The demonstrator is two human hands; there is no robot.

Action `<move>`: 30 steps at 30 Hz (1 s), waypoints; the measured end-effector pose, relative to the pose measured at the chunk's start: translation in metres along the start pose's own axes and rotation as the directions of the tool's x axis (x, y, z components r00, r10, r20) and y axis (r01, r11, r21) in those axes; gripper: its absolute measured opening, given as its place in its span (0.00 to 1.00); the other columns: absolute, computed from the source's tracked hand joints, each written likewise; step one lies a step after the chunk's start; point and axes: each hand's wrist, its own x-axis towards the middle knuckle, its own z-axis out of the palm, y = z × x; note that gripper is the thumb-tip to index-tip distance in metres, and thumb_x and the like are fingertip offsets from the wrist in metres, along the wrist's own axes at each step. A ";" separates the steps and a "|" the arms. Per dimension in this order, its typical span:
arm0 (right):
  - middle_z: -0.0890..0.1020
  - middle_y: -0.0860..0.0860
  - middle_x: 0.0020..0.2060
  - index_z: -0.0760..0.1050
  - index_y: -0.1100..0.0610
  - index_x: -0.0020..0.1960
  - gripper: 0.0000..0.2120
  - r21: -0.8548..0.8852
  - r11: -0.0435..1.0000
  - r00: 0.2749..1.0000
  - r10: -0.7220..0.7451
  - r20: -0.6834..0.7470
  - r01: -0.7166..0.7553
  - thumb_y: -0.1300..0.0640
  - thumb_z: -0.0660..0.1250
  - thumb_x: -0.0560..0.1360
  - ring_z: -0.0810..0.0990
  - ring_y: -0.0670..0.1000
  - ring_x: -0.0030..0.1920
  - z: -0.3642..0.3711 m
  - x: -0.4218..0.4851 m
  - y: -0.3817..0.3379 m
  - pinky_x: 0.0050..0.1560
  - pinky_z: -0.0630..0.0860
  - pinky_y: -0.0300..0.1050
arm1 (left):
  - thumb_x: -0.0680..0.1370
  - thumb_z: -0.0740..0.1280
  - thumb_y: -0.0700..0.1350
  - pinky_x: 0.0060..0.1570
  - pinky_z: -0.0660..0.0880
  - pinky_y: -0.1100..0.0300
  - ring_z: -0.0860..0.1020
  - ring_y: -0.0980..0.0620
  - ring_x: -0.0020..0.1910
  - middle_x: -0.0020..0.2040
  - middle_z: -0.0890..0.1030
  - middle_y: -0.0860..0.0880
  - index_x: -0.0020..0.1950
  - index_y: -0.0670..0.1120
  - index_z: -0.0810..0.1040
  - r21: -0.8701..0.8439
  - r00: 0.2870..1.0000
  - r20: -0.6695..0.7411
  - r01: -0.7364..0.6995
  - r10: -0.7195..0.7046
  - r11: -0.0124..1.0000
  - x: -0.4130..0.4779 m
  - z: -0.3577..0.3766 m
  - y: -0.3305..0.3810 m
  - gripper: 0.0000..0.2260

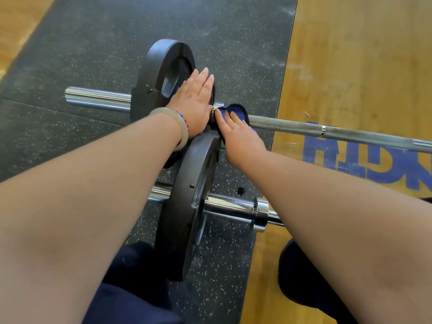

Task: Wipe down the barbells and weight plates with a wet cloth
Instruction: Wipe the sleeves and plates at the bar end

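Observation:
Two barbells lie on the floor. The far barbell (304,129) carries a black weight plate (161,66) standing upright on its sleeve. My left hand (196,99) rests flat against that plate's inner face, fingers straight. My right hand (238,136) grips a blue cloth (233,109) wrapped round the far bar just beside the plate's collar. The near barbell (236,208) holds a second black weight plate (194,197), closer to me and below my arms.
The plates stand on a black speckled rubber mat (93,43). Wooden flooring (362,54) with blue lettering (364,160) lies to the right. My knees in dark trousers (131,277) sit on both sides of the near plate.

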 end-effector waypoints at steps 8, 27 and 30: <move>0.46 0.52 0.78 0.36 0.52 0.77 0.43 0.038 0.999 0.999 -0.012 0.050 0.010 0.69 0.60 0.75 0.44 0.51 0.77 -0.008 0.004 0.007 0.75 0.47 0.47 | 0.82 0.54 0.43 0.74 0.42 0.54 0.40 0.48 0.77 0.78 0.41 0.47 0.78 0.43 0.43 0.027 0.999 0.006 0.052 -0.052 0.998 0.003 -0.003 0.007 0.28; 0.52 0.54 0.77 0.39 0.52 0.78 0.37 0.024 1.000 0.999 0.012 -0.035 -0.011 0.62 0.57 0.78 0.48 0.53 0.77 -0.007 0.024 0.012 0.76 0.47 0.49 | 0.81 0.56 0.39 0.73 0.43 0.55 0.42 0.46 0.77 0.79 0.44 0.46 0.78 0.42 0.48 -0.055 0.997 -0.065 0.038 -0.041 0.998 0.001 0.004 0.005 0.28; 0.53 0.55 0.77 0.39 0.53 0.78 0.36 0.047 0.998 0.994 0.037 -0.098 -0.033 0.63 0.56 0.78 0.49 0.54 0.77 -0.002 0.026 0.003 0.76 0.46 0.49 | 0.81 0.56 0.39 0.73 0.43 0.55 0.41 0.46 0.77 0.79 0.44 0.46 0.78 0.42 0.48 -0.066 0.996 -0.087 0.012 -0.018 0.998 0.002 0.006 0.000 0.28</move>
